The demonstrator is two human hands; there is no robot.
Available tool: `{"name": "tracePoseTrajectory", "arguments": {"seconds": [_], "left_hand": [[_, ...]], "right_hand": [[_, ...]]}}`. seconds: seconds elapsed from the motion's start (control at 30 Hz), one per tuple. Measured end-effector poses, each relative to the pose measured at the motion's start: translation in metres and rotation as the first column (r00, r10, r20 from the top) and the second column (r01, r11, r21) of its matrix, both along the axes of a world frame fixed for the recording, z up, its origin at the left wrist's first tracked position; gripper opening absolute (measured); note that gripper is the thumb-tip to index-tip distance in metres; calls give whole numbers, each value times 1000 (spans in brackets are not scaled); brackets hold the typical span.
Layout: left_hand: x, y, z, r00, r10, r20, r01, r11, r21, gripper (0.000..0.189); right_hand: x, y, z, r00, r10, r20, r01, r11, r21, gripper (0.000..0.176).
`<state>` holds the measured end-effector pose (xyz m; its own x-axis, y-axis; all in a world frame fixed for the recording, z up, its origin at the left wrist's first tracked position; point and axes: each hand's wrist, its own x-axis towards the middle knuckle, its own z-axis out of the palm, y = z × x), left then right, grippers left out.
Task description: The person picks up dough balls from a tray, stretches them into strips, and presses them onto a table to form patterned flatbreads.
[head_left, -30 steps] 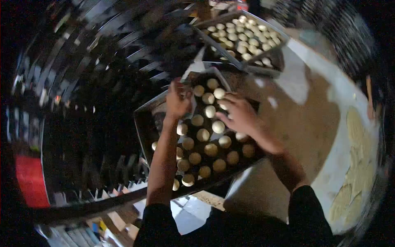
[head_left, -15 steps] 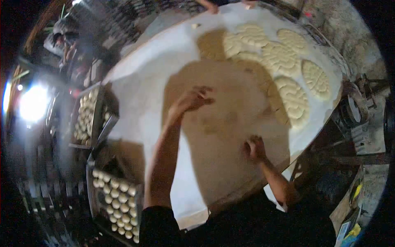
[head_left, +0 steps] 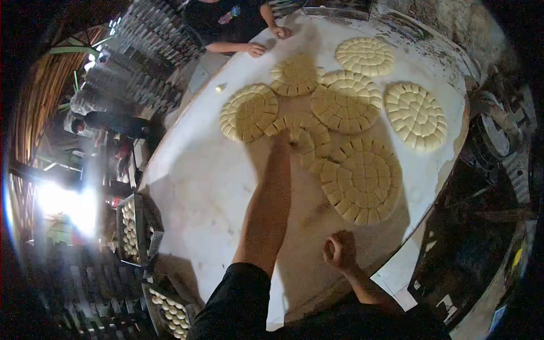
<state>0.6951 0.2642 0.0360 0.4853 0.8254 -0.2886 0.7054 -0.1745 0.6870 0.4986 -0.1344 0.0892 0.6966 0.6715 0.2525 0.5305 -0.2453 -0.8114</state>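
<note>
Head camera view, looking down over a big round white table [head_left: 192, 175]. At its middle lies a flat patch of dough pieces [head_left: 309, 141], small pale lumps packed side by side. The person's left hand [head_left: 281, 139] rests at the left edge of this patch, at the end of a bare arm stretched straight away from the body. The hand is seen from behind and in shadow, so its fingers blur into the dough. Whether they are spread or pinching a piece cannot be told.

The patch is ragged rather than a full circle. It seems to run from far left towards near right, where it merges with a larger round of dough [head_left: 362, 178], and the border between them is hard to find. This round and the other five are flat circles with no long side: one [head_left: 249, 112] just left of the hand, three [head_left: 294, 73] [head_left: 345, 102] [head_left: 365, 56] beyond it, and one [head_left: 415, 115] to the far right.

The right hand [head_left: 340, 249] is curled into a loose fist over the bare table near the closest edge, well apart from the dough. Nothing shows in it, though its palm side is hidden.

A single small lump [head_left: 220, 88] lies alone on the far left of the table. Across the table a second person in a dark shirt is cut off by the top edge, with both hands [head_left: 256, 50] [head_left: 280, 32] on the table. To the lower left, past the table's edge, two trays of dough balls [head_left: 129, 226] [head_left: 170, 311] sit in dim light beside a bright glare. The lower tray is partly hidden by the person's dark sleeve.
</note>
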Motion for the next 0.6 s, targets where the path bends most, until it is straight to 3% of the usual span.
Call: {"name": "tracePoseTrajectory", "arguments": {"seconds": [0.07, 0.17, 0.23, 0.3, 0.37, 0.4, 0.47, 0.53, 0.6], "left_hand": [[-44, 2, -2, 950, 115, 291, -12, 943, -334, 61], [-128, -27, -25, 787, 331, 521, -107, 904, -414, 59], [-175, -59, -57, 670, 359, 649, -262, 933, -246, 59], [-225, -94, -90, 631, 299, 716, -404, 915, -27, 59], [-294, -145, -67, 727, 248, 640, -416, 901, 123, 59], [-334, -168, -54, 818, 178, 547, -320, 931, 175, 58], [-400, -220, -12, 779, 238, 580, -293, 956, 2, 55], [-450, -269, 35, 466, 523, 714, -321, 852, -414, 49], [-499, -286, 44, 350, 573, 741, -82, 807, -585, 37]], "right_hand": [[4, 4, 9, 998, 42, -43, -41, 998, 40, 10], [12, 8, 28, 993, 92, -71, -98, 992, -86, 8], [1, 22, 0, 971, -51, 234, 109, 964, -241, 9], [1, 28, -14, 837, -170, 520, 178, 983, 35, 12], [10, 30, -34, 976, -103, 190, 105, 994, 1, 17], [8, 26, -18, 993, -51, 103, 55, 997, -44, 20], [-12, 19, -2, 1000, -1, 22, 4, 994, -108, 26], [-45, 18, -13, 999, -3, 42, 9, 990, -142, 31], [-110, 24, -32, 965, 252, 68, -243, 962, -123, 33]]}}
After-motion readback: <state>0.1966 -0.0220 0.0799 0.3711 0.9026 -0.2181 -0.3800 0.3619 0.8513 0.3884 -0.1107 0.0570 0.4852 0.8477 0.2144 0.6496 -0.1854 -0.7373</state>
